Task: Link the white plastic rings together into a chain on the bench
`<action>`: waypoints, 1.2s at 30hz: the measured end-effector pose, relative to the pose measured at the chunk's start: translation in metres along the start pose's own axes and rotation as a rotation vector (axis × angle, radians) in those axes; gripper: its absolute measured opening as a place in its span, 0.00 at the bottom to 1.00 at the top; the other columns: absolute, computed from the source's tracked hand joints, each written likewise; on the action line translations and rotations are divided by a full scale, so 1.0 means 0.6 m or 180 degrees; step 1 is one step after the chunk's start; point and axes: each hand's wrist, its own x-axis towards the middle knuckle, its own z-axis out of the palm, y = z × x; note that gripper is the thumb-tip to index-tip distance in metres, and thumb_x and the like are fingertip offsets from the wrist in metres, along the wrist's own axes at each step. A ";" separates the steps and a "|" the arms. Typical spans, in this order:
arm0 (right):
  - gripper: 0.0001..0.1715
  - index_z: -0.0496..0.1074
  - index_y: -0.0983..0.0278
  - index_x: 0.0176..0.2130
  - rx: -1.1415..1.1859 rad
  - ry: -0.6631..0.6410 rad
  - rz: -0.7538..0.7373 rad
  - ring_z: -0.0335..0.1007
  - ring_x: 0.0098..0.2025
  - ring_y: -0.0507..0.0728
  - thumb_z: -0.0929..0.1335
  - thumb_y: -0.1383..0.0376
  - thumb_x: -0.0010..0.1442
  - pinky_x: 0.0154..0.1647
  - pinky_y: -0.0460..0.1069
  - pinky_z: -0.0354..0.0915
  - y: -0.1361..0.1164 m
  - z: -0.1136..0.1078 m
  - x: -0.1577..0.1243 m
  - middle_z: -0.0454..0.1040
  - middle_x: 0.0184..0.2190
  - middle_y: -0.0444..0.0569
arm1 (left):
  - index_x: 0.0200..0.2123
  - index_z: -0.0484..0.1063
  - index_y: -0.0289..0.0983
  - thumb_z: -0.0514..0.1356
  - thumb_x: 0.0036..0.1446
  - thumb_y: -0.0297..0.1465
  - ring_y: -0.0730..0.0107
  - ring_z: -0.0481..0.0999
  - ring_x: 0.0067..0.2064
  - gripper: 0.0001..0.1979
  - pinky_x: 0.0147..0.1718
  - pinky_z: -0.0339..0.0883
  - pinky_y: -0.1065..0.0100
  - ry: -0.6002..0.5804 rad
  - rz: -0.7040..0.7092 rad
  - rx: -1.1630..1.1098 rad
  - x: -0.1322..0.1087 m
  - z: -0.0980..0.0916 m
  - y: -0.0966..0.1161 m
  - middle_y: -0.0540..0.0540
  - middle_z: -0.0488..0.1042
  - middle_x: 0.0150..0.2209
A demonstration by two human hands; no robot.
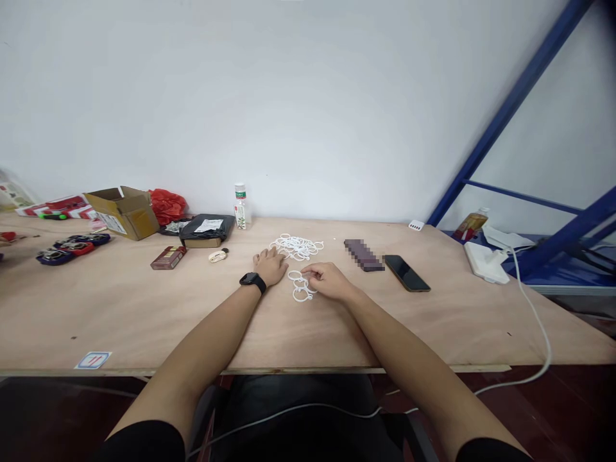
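Several white plastic rings with small tabs lie in a small group at the middle of the table. My right hand is over the right side of this group, its fingers closed and bent down onto one ring, which they partly hide. My left hand, below a black watch, rests palm down on the wood with its fingers spread and holds nothing. Just beyond both hands is a tangled pile of similar white rings, close to my left fingertips.
A phone and a blurred-out dark item lie to the right. Behind my left hand stands a bottle. Leftward are a dark red box, a black parcel and an open carton. A white cable crosses the right edge.
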 end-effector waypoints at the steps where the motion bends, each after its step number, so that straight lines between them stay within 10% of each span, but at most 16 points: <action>1: 0.19 0.78 0.62 0.42 0.0031 0.0042 0.0031 0.67 0.27 0.51 0.65 0.72 0.52 0.30 0.45 0.60 0.001 0.001 0.000 0.76 0.25 0.43 | 0.44 0.74 0.42 0.56 0.58 0.41 0.44 0.63 0.58 0.15 0.54 0.50 0.42 0.0005 0.0033 -0.0020 0.000 -0.002 0.002 0.39 0.68 0.57; 15: 0.17 0.74 0.62 0.48 0.0322 0.0733 -0.0192 0.69 0.37 0.55 0.63 0.66 0.61 0.40 0.49 0.64 0.010 -0.005 0.006 0.75 0.38 0.49 | 0.38 0.70 0.38 0.50 0.66 0.36 0.66 0.74 0.35 0.11 0.43 0.62 0.64 0.0141 0.1215 -0.1078 -0.040 -0.051 0.073 0.46 0.77 0.33; 36: 0.11 0.75 0.63 0.34 0.0333 0.0517 -0.0106 0.69 0.32 0.53 0.63 0.71 0.55 0.35 0.46 0.61 0.009 -0.007 0.004 0.76 0.29 0.45 | 0.34 0.71 0.38 0.52 0.64 0.38 0.69 0.74 0.31 0.12 0.31 0.62 0.69 -0.0074 0.1304 -0.1363 -0.048 -0.049 0.075 0.49 0.76 0.29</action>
